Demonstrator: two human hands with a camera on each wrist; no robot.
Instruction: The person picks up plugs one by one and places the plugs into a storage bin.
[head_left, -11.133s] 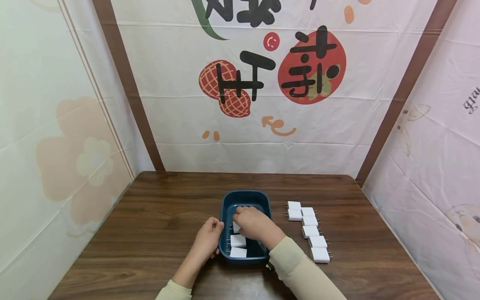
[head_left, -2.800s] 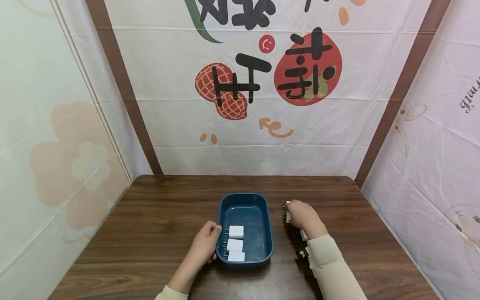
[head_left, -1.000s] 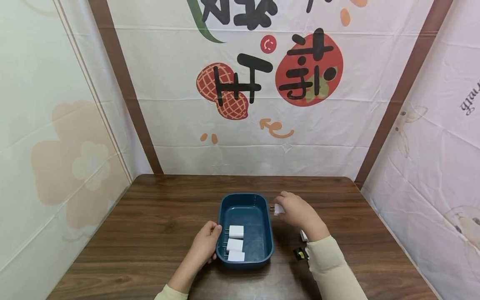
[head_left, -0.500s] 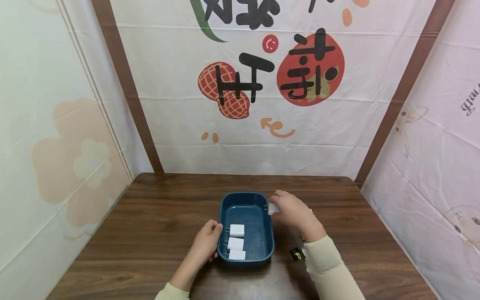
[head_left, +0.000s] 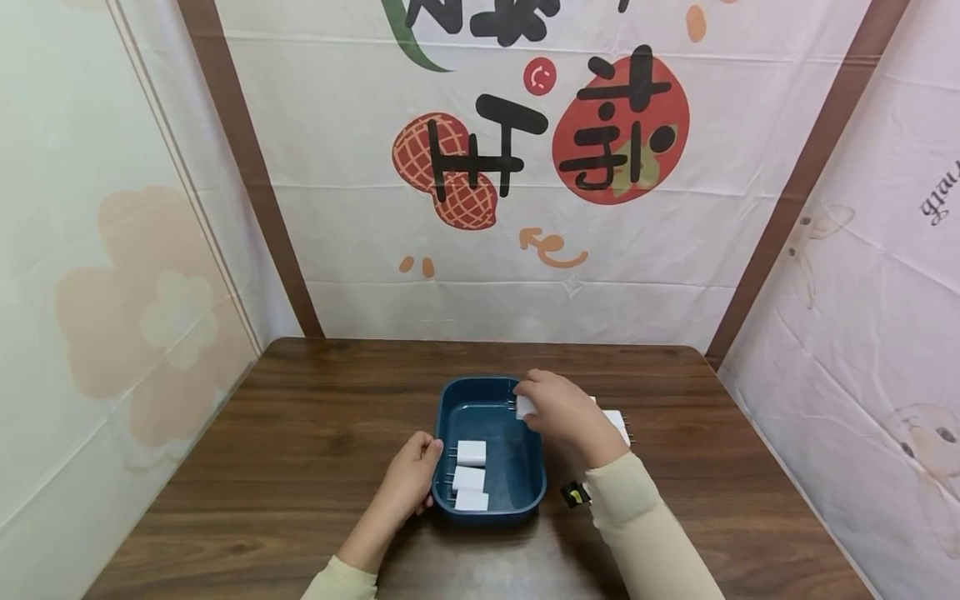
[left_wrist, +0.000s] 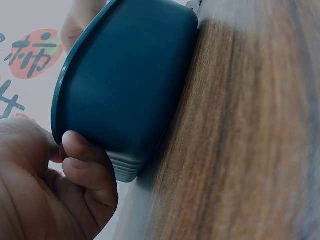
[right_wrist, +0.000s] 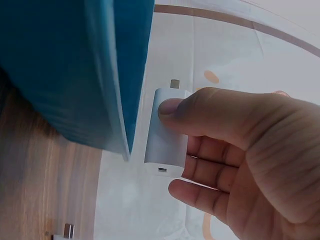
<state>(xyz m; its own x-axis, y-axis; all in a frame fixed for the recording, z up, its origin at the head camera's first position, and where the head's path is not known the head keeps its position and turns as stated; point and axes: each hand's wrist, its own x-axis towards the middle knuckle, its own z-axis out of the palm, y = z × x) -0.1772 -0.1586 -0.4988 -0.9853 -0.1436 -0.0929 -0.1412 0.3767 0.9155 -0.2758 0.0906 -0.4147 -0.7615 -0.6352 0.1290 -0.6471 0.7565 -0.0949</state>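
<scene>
My left hand (head_left: 407, 477) holds the left wall of a dark blue plastic bin (head_left: 513, 467), thumb at the rim and fingers curled against its outside in the left wrist view. Inside, along the left side, three white charger plugs (head_left: 471, 452) lie in a column with their prongs pointing left. Over the bin's back right rim, my right hand (head_left: 564, 412) pinches another white charger plug (right_wrist: 167, 130) between thumb and fingers. Its prongs point left, into the bin; a small port shows on its end in the right wrist view.
More white charger plugs (head_left: 617, 421) lie on the wooden table (head_left: 337, 417) right of the bin, partly hidden by the right arm. A small black item with a yellow mark (head_left: 575, 494) sits by the right sleeve. A printed white cloth (head_left: 360, 308) hangs behind the table.
My right hand has taken a charger plug from the back of the group on the right and carried it left over the bin's rim. The left hand has stayed on the bin.
</scene>
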